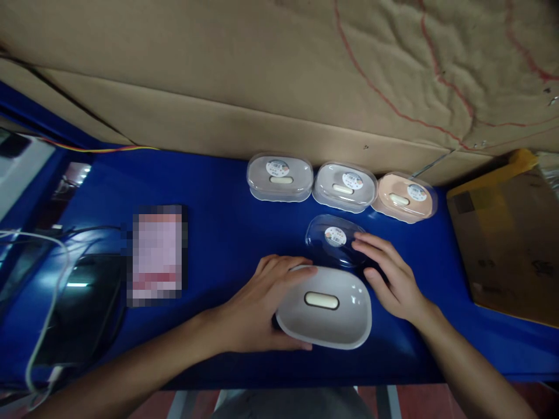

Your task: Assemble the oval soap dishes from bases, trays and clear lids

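Observation:
A light grey oval dish [349, 320] with rounded corners and a cream oval piece [322, 300] at its middle tilts toward me near the table's front edge. My left hand [266, 297] grips its left side, fingers over the far rim and thumb at the near edge. Just beyond it lies a clear plastic lid [321, 238] with a round printed sticker [335, 236]. My right hand [391, 279] is at the lid's right end, fingertips on its edge and thumb spread apart. I cannot tell whether the right thumb touches the lid.
Along the cardboard wall [196, 116] stand two grey lidded dishes [262, 180] [332, 198] and a peach one [388, 186]. A cardboard box [502, 250] is at the right of the blue table [209, 215]. Leftward are a blurred-out rectangle [157, 250], a black device [78, 314] and cables [56, 291].

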Demonstrator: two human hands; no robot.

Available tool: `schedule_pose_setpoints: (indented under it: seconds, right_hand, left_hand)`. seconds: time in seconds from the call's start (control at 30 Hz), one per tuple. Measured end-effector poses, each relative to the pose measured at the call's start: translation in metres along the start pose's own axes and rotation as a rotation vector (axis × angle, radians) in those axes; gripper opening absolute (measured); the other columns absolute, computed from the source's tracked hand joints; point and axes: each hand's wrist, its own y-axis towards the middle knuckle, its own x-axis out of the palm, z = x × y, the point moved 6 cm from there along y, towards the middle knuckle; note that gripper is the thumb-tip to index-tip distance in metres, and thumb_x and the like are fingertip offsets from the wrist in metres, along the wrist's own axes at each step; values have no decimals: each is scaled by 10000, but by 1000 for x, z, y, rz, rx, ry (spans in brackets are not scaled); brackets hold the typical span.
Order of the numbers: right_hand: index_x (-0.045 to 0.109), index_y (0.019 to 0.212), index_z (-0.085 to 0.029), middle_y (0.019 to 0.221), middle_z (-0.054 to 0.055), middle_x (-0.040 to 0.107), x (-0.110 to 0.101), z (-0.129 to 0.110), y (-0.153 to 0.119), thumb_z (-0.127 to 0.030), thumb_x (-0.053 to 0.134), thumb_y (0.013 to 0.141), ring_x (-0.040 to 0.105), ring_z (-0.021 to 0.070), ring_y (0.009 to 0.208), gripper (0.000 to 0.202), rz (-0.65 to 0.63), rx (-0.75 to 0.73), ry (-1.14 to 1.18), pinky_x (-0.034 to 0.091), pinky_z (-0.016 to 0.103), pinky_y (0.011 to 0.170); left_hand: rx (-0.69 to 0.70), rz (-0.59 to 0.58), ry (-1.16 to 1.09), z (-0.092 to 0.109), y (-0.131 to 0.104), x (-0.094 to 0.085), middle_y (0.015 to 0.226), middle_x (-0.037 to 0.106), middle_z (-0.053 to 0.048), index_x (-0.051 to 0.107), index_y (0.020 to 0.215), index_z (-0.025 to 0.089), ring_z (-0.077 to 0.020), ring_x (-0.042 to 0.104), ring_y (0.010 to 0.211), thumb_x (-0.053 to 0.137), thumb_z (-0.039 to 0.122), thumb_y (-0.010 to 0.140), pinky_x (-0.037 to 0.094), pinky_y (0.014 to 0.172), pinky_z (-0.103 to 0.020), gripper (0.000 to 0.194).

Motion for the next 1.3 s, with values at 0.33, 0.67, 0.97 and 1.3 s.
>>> schedule_pose_setpoints:
  seconds: [0.33, 0.67, 0.97, 1.3]
  right_hand:
    - [503, 1588, -326, 1470, 92, 695, 10, -16, -3, -62, 442, 1060, 702, 234, 1350, 593, 1, 102, 276, 636, 388, 1062]
    - [412, 1663, -291, 1526, 144, 647, 23, -16, -3, -33, 558, 973, 596, 330, 1414, 750, -144, -108, -90, 510, 567, 1135]
    - [300, 1749, -352, 1552, 130, 632, 20, -13, -2, -73, 556, 1009, 599, 343, 1414, 831, -158, -121, -158, 515, 561, 1118]
    - [307, 1751, -329, 1499, 112, 699, 13, -12, -1, -152, 551, 1063, 665, 330, 1362, 751, -45, -91, -158, 528, 549, 1112]
  left_hand:
    - [-121, 139, -134, -4, -1, -9, 1545, 554, -151, 305, 1674, 386, -408, 582, 1420, 876, 735, 821, 522, 1161, -618, 1084]
    - [-35, 30, 67, -5, 0, -3, 1572, 540, -193, 320, 1665, 309, -413, 555, 1431, 880, 644, 867, 492, 1179, -615, 1031]
    - [-102, -33, 45, -4, 1, -4, 1571, 577, -171, 371, 1664, 327, -421, 585, 1419, 925, 639, 801, 479, 1185, -624, 1072]
    - [-61, 95, 102, -1, 8, -36, 1554, 611, -139, 363, 1677, 346, -410, 617, 1402, 929, 585, 804, 511, 1166, -603, 1067]
